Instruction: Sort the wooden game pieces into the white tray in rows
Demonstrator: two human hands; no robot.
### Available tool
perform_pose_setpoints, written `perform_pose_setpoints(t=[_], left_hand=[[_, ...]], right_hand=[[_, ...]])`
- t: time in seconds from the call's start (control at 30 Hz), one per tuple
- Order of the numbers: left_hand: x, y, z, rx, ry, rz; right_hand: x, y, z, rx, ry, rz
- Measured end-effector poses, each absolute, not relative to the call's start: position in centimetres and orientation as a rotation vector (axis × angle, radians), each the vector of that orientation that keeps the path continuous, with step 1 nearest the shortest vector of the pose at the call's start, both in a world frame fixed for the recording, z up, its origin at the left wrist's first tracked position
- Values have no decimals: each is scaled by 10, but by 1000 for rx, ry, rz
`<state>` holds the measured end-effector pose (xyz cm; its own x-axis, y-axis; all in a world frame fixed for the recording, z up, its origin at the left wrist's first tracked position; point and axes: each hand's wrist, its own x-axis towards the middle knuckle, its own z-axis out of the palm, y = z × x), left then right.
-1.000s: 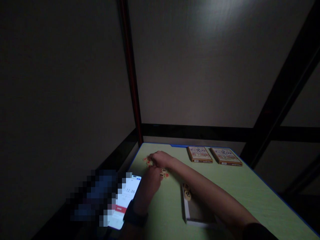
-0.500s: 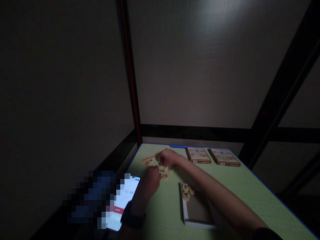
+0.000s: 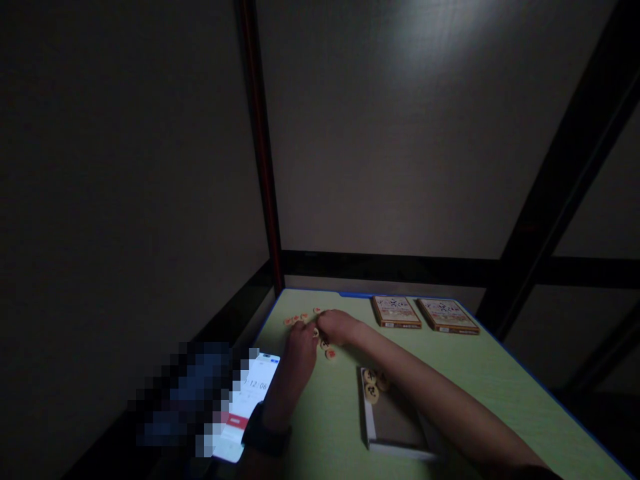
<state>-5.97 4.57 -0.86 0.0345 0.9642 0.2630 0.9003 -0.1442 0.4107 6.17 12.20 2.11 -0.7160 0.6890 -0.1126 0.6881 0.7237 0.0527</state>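
Where pieces lie beyond and left of the tray, left hand and right hand sit close, fingers curled; dim, so cannot tell if gripping. Three pieces show inside tray; boxes behind it.

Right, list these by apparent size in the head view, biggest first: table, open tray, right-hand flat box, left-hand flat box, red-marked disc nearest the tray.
1. Table
2. Open tray, partly covered
3. Right-hand flat box
4. Left-hand flat box
5. Red-marked disc

The tray's nearness may flatter it.
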Motion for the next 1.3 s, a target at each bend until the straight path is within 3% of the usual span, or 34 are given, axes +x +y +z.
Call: perform_pose_setpoints(t=[0.4, 0.7, 0.9, 1.13, 1.3], left_hand=[[-51, 40, 6, 2060, 1880, 938], [1, 49, -2, 1500, 1185, 1071], [41, 62, -5, 1263, 778, 1064], [41, 54, -9, 1170, 736, 1036], [39, 44, -8, 1247, 744, 1030]], right_hand=[[137, 90, 40, 1256, 3198, -174], [217, 30, 8, 1539, 3573, -487], [230, 27, -18, 1786, 3828, -305], [232, 30, -36, 1732, 3934, 65], [223, 23, -33, 1653, 3940, 140]])
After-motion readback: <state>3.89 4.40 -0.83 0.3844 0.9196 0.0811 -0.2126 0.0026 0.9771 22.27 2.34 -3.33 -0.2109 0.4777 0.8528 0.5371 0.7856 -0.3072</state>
